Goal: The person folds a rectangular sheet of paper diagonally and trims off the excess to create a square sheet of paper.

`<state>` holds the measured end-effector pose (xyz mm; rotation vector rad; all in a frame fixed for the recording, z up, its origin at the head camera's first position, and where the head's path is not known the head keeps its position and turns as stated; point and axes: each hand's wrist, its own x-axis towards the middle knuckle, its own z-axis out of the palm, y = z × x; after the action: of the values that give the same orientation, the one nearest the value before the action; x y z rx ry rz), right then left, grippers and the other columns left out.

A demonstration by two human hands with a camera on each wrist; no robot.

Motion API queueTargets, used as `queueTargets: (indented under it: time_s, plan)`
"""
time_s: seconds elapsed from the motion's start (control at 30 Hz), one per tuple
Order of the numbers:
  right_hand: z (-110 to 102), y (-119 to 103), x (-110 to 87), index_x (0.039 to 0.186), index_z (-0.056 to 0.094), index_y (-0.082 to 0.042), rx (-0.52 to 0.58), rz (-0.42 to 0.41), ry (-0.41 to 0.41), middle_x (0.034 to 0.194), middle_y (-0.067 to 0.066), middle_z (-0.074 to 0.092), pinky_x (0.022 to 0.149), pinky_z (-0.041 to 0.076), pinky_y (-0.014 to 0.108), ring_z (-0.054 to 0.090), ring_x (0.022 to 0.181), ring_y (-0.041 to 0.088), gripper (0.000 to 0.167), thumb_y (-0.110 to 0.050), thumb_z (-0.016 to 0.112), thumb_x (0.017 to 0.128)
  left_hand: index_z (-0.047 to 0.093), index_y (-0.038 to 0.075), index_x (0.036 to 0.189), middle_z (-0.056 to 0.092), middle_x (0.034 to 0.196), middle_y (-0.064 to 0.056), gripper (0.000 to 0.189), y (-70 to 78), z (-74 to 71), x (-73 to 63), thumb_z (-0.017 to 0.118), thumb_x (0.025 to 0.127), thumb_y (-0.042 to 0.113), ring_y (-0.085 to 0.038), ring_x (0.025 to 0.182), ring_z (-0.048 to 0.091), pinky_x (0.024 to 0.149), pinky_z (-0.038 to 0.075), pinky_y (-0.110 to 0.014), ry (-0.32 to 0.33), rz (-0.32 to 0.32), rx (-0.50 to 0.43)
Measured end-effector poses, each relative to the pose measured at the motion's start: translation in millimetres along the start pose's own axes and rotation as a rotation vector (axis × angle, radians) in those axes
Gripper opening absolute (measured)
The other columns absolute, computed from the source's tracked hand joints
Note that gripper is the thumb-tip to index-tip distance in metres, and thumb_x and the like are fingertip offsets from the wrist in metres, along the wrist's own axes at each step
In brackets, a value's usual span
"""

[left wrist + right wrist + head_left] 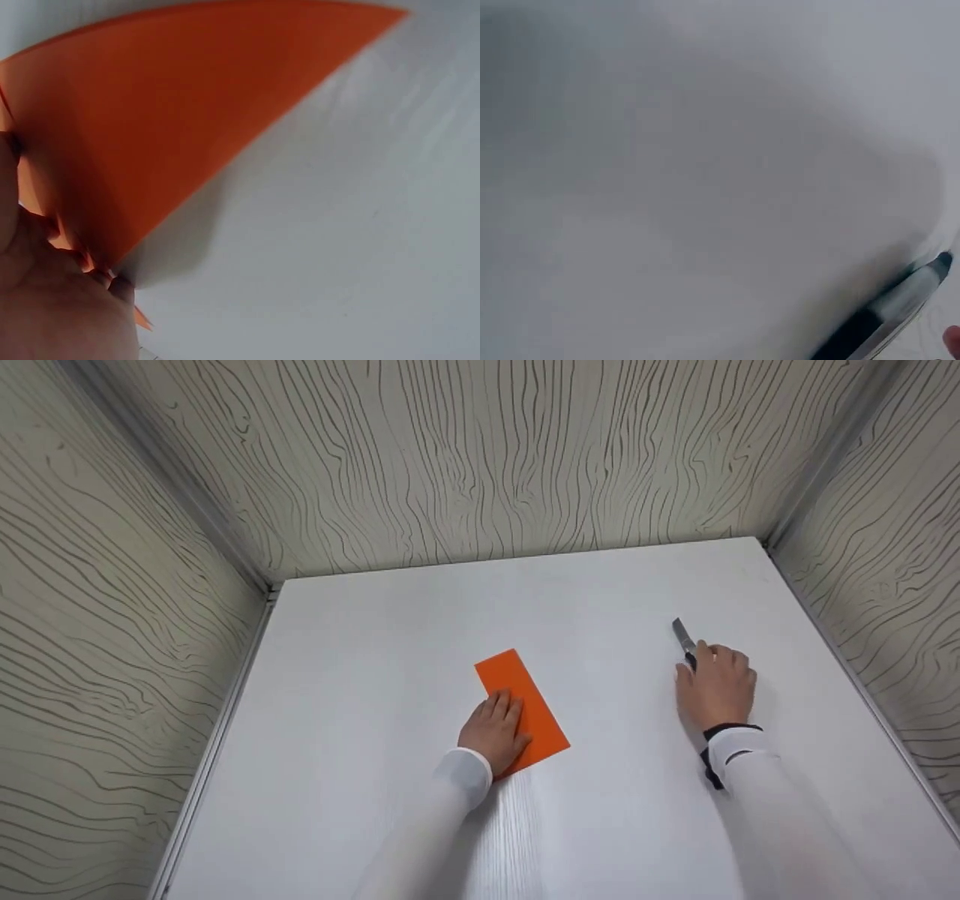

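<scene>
A folded-looking orange sheet of paper (pixel 536 712) lies slanted on the white table. My left hand (pixel 495 731) rests on its left part, fingers extended and thumb on the paper. Up close in the left wrist view, the orange paper (pixel 150 112) spreads beyond the hand (pixel 60 300) at the lower left. Over on the right, my right hand (pixel 716 682) holds a utility knife (pixel 683 635) between thumb and fingers, its grey end pointing away from me. In the right wrist view the knife (pixel 892 307) shows its dark and silver body, with one fingertip (pixel 952 342) beside it.
The white table top (pixel 360 675) reaches back to a wood-grain patterned wall (pixel 465 457). Similar panels stand at the left and right, with grey metal rails (pixel 217 735) along the table's sides.
</scene>
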<state>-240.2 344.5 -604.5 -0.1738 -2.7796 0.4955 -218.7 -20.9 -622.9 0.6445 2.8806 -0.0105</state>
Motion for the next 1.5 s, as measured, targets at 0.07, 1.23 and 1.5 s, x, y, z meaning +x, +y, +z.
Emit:
queueTargets:
  time_s: [0.07, 1.23, 1.5]
  plan:
    - [5.5, -24.2, -4.3, 0.137, 0.057, 0.009, -0.004, -0.149, -0.007, 0.132, 0.032, 0.055, 0.105, 0.033, 0.069, 0.042, 0.128, 0.055, 0.046, -0.020, 0.062, 0.101, 0.026, 0.016, 0.164, 0.022, 0.169, -0.007, 0.072, -1.9, -0.9, -0.6, 0.042, 0.106, 0.056, -0.026, 0.155, 0.020, 0.124, 0.020, -0.038, -0.003, 0.004, -0.013]
    - [44.7, -160.3, -85.4, 0.146, 0.055, -0.001, -0.068, -0.726, -0.507, 0.149, 0.016, 0.053, 0.115, 0.038, 0.049, 0.049, 0.137, 0.033, 0.051, -0.026, 0.063, 0.102, 0.019, 0.002, 0.163, 0.018, 0.169, -0.017, 0.075, 12.6, -9.8, -48.8, 0.056, 0.106, 0.034, -0.032, 0.155, 0.019, 0.119, 0.030, -0.039, -0.010, 0.040, -0.212]
    - [36.8, -143.1, -82.1, 0.143, 0.057, 0.000, -0.064, -0.623, -0.493, 0.147, 0.016, 0.055, 0.112, 0.042, 0.048, 0.052, 0.135, 0.034, 0.050, -0.025, 0.065, 0.101, 0.039, 0.002, 0.156, 0.035, 0.162, -0.017, 0.063, 18.0, -11.7, -48.2, 0.054, 0.106, 0.036, -0.033, 0.151, 0.031, 0.119, 0.030, -0.036, -0.019, 0.022, -0.100]
